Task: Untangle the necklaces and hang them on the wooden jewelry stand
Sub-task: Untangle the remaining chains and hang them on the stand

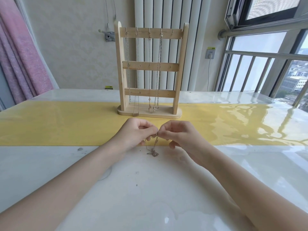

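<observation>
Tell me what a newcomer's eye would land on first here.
First, the wooden stand upright on the yellow strip at the table's middle, four chains already hanging from its top bar. Next, nearer the camera, the left hand and right hand meet, fingers pinching a thin necklace whose tangled end rests on the white table.

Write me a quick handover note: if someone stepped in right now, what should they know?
Left hand and right hand both pinch the thin tangled metal necklace above the glossy white table; its pendant end rests on the surface.
Light wooden three-bar jewelry stand sits on the yellow runner.
Done: four chains hang from the top-bar hooks.
Left: free this necklace and hang it, probably on the empty rightmost hook.
</observation>
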Tool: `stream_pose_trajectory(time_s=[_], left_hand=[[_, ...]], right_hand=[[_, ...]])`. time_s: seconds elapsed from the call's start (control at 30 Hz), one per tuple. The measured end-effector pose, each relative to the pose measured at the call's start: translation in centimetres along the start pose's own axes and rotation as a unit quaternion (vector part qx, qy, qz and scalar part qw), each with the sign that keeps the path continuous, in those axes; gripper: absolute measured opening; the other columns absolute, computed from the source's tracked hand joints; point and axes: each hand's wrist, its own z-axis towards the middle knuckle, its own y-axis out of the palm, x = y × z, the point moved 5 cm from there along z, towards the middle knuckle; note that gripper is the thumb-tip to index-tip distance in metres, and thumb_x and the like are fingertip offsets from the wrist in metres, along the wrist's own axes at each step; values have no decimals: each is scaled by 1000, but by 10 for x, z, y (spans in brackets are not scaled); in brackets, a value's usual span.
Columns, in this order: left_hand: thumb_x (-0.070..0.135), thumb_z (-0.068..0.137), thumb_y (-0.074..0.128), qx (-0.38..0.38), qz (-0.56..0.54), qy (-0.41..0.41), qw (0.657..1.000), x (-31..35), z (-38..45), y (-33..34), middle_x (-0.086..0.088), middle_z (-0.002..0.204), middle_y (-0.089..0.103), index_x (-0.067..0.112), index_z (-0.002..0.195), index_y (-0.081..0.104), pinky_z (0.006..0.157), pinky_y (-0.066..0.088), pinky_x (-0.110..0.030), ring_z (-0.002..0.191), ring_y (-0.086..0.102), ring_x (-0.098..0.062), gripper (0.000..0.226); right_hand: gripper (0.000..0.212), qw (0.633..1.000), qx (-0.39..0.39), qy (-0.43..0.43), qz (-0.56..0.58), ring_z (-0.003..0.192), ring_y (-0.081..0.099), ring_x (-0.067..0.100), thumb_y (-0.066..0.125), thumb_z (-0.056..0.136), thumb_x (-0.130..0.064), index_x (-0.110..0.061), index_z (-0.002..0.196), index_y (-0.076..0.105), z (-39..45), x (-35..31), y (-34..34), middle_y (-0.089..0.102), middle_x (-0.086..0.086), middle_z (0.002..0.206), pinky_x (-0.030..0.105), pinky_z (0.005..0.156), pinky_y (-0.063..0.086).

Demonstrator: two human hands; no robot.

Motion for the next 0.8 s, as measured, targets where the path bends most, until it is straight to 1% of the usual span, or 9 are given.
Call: stream_pose_trajectory(time_s=[0.03,0.1,0.17,0.27,0.37,0.5,0.6,0.7,0.8], left_hand=[[17,84,63,-16,-20,-13,1000,-1,0,1,6,66,61,16,76,66,53,42,-14,54,51,1,8],[19,82,66,-51,-60,-35,996,-3,-1,3,6,70,65,14,83,69,56,43,-16,59,53,-2,6],[20,79,68,-70,-75,-42,994,-4,-2,3,5,69,68,13,82,70,55,42,-15,60,52,-3,7],[21,78,70,-59,-54,-30,996,-2,-2,1,6,67,67,16,77,70,56,40,-17,60,50,-4,5],[19,81,66,-63,-53,-19,996,1,-3,3,8,65,63,18,74,66,56,38,-18,58,49,-3,7],[15,86,59,-85,-50,-15,995,4,-4,7,9,61,59,15,74,63,53,36,-17,53,49,-1,13],[12,86,58,-86,-13,1,996,5,-5,8,9,58,57,13,75,63,50,36,-15,51,47,-2,12],[6,83,60,-70,21,31,997,8,-4,9,12,54,52,15,69,57,46,34,-17,48,44,-5,17],[4,81,62,-65,58,65,994,10,-5,9,16,53,49,17,66,51,44,31,-14,44,39,-6,23]], right_hand=[[12,999,-14,20,26,63,44,9,65,84,-8,-12,73,62,0,2,-1,56,3,75,22,53,37],[12,995,-30,48,79,64,43,9,62,85,-8,-13,74,62,1,6,-3,56,-1,73,22,57,36],[13,992,-34,59,107,64,42,9,59,86,-8,-14,75,62,1,7,-4,55,-2,71,21,58,37],[14,990,-44,73,116,62,41,10,58,87,-7,-14,75,61,2,8,-3,53,1,74,19,55,37],[10,981,-75,102,149,61,43,9,57,88,-10,-13,78,60,2,11,0,47,7,81,20,53,32],[11,963,-111,122,214,59,42,9,51,89,-11,-11,79,55,1,11,7,45,2,76,18,48,34],[15,966,-112,111,207,57,40,9,49,89,-9,-10,75,54,0,8,8,44,-1,68,18,47,32],[22,974,-96,88,187,57,40,10,50,89,-6,-11,68,54,-1,4,5,41,-1,63,19,48,33],[23,989,-86,50,106,57,39,10,51,89,-2,-10,67,51,0,-1,1,41,-2,61,18,51,34]])
